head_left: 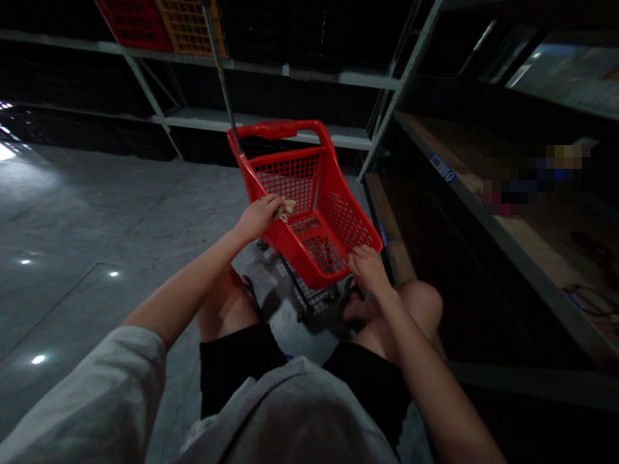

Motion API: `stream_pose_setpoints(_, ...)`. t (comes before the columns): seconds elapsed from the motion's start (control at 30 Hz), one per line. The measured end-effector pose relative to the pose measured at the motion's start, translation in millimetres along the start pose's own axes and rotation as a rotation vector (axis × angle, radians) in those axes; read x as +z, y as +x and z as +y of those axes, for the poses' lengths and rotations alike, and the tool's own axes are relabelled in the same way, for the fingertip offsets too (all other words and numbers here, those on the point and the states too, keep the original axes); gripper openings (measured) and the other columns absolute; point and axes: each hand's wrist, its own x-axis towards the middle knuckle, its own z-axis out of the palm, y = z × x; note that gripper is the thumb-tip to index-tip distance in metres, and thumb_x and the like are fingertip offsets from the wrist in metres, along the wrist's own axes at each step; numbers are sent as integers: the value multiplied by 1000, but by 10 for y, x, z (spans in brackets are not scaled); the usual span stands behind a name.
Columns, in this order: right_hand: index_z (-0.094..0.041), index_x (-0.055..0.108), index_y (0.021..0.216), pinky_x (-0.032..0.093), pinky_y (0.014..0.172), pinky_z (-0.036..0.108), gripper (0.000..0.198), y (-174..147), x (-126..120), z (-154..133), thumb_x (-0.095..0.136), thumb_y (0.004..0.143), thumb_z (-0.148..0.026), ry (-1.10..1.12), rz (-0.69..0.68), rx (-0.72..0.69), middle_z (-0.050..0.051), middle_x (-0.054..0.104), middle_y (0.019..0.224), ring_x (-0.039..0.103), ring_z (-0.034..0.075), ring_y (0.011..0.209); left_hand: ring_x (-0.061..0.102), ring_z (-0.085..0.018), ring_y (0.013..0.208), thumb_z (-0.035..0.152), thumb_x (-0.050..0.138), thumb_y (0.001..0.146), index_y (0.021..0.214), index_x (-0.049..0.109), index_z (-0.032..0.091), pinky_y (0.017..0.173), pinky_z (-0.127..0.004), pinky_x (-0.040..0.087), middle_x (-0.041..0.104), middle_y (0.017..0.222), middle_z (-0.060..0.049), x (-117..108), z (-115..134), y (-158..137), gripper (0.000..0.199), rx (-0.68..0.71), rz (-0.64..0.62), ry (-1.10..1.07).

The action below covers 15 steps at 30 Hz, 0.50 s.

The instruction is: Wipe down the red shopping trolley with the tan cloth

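A red plastic shopping cart (355, 225) stands between my knees, its basket tilted toward me and its handle on the far side. My left hand (258, 218) is closed around a crumpled beige cloth (286, 210) at the basket's left rim. On the near right corner of the basket, my right hand (366, 263) has its fingers curled over the rim. The cart's basket shows only its latticed walls and floor. A thin metal pole (221, 74) rises from the left end of the handle.
Metal shelving (338, 77) runs across the back, with a red crate (138, 26) and an orange crate (191, 29) on it. A wooden workbench (449, 154) lies along the right, close to the cart. Grey floor (97, 219) extends to the left.
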Motion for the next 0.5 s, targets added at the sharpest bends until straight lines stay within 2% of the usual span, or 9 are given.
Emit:
stream_pose_setpoints(0.07, -12, 74, 89, 42, 90, 35, 41, 128, -28, 223, 37, 103, -23, -6, -12, 12, 13, 73, 97, 60, 24, 97, 60, -24, 110, 24, 48, 99, 119, 60, 13, 103, -39, 47, 65, 120, -14, 27, -101, 187, 26, 37, -8, 21)
stream_pose_setpoints(0.13, -12, 74, 94, 42, 96, 35, 41, 278, -63, 340, 36, 103, -22, 21, -21, 60, 14, 74, 102, 62, 24, 103, 60, -24, 109, 29, 46, 101, 123, 59, 11, 105, -42, 46, 65, 118, -15, 136, -21, 314, 31, 103, -31, 41)
stream_pose_setpoints(0.2, -14, 74, 98, 42, 96, 32, 40, 445, -91, 317, 35, 105, -24, 119, -43, 107, 12, 76, 106, 65, 22, 105, 60, -24, 110, 27, 42, 102, 130, 56, 9, 105, -44, 46, 64, 120, -16, 321, 207, 393, 36, 177, -56, 50)
stream_pose_setpoints(0.3, -20, 71, 108, 45, 88, 27, 39, 693, -102, 130, 33, 106, -28, 282, -64, 158, 8, 76, 116, 69, 18, 105, 58, -27, 121, 19, 38, 101, 141, 49, 8, 112, -48, 42, 61, 130, -20, 663, 663, 489, 42, 279, -65, 73)
stream_pose_setpoints(0.4, -19, 70, 114, 46, 80, 28, 40, 870, -71, 49, 32, 106, -29, 226, -75, 221, 11, 76, 118, 72, 21, 105, 56, -28, 126, 11, 32, 98, 147, 43, 6, 116, -47, 39, 58, 136, -21, 916, 963, 643, 50, 329, -101, 124)
stream_pose_setpoints(0.5, -18, 72, 114, 46, 75, 31, 46, 976, -12, 231, 29, 107, -36, 121, -104, 241, 13, 78, 112, 74, 25, 97, 59, -28, 123, 14, 32, 100, 149, 41, 7, 109, -43, 44, 57, 139, -22, 939, 873, 846, 50, 332, -156, 215)
